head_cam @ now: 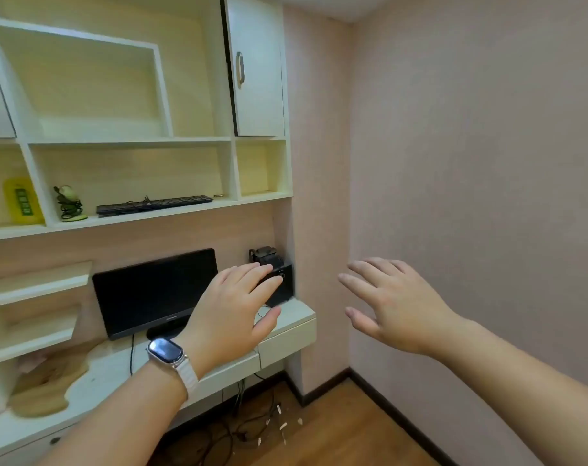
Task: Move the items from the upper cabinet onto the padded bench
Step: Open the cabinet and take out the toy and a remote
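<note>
1. At the far upper right of the shelving, the upper cabinet (259, 95) is fronted by a white door with a metal handle (240, 68). A dark line runs down the door's left edge, and no contents can be seen.
2. The left hand (234, 307), with a watch (165, 351) on its wrist, is held out in front of the monitor (155, 290) and a black box (282, 287). Its fingers are straight and hold nothing.
3. The right hand (396, 307) is out before the bare right wall, fingers spread and likewise empty.
4. The open shelf below the cabinet carries a keyboard (155, 205). Whether it counts among the task items cannot be told.
5. The padded bench is not in view.
6. Judgement: the step in hand is the reach up to the cabinet. One hand should take the handle and swing the door fully clear, leaving the other free to support the contents. Each item should be gripped securely before turning away.
</note>
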